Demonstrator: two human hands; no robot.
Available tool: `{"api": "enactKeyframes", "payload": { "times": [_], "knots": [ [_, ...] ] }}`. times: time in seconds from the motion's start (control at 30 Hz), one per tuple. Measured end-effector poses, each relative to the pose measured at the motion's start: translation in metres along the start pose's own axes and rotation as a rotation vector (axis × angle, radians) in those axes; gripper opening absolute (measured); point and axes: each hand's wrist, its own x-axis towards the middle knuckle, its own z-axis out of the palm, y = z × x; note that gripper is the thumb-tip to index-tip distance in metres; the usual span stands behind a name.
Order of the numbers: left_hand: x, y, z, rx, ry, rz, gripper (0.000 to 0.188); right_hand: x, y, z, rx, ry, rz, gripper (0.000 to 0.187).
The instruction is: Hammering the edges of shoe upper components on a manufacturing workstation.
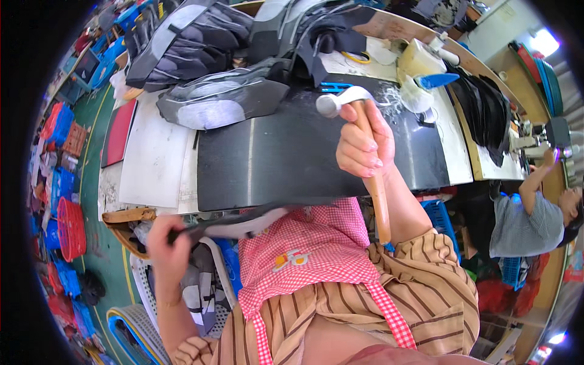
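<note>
Green flooring (94, 176) with yellow lines runs along the left of a crowded workshop, where a red plastic basket (72, 228) stands among blue containers. A lamp (543, 42) glares at upper right, and below it a co-worker (526, 222) reaches toward a machine (558, 137).

Across the middle stretches a pale, stained tabletop (109, 191). On it lie a broad black board (316, 152), a white sheet (152, 158) to its left and a dark red panel (120, 134) near the left edge. Along the back are heaped grey-and-black cut pieces (219, 97) with whitish patches, yellow-handled scissors (357, 58) and a cream container (420, 61). Black pieces (483, 112) are stacked farther right.

The wearer's red-and-white gingham apron (310, 243) bears a small white-and-yellow motif (291, 260); any lettering around the room is too small or blurred to make out.

The right hand (365, 143) is closed around the wooden handle of a hammer (378, 201), its metal head uppermost, seen against the black board. The left hand (167, 246), blurred, grips one end of a dark piece with a pale band (243, 225), stretched in front of the tabletop's near edge. Below, a white basket (145, 286) holds more grey pieces (207, 286).
</note>
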Motion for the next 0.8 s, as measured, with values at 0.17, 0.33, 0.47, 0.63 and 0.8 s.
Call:
{"api": "enactKeyframes", "payload": {
  "times": [0.17, 0.33, 0.47, 0.63, 0.8],
  "knots": [
    [-0.128, -0.038, -0.11, -0.032, 0.375, -0.327, 0.01, -0.013, -0.009, 0.003, -0.048, 0.005, 0.01, 0.041],
    [-0.3, -0.156, -0.175, 0.469, 0.256, -0.844, 0.014, -0.014, -0.009, 0.002, -0.096, 0.012, 0.04, 0.04],
    [-0.333, -0.196, -0.168, 0.761, -0.02, -1.066, 0.023, -0.006, 0.001, 0.005, -0.175, 0.005, 0.077, 0.037],
    [-0.167, -0.146, -0.133, 0.681, 0.188, -0.394, 0.019, -0.015, -0.006, 0.01, -0.249, 0.072, 0.062, 0.03],
    [0.034, -0.057, -0.036, 0.226, 0.034, -0.035, 0.018, -0.013, -0.007, 0.015, -0.337, 0.213, -0.01, 0.028]
  ]
}}
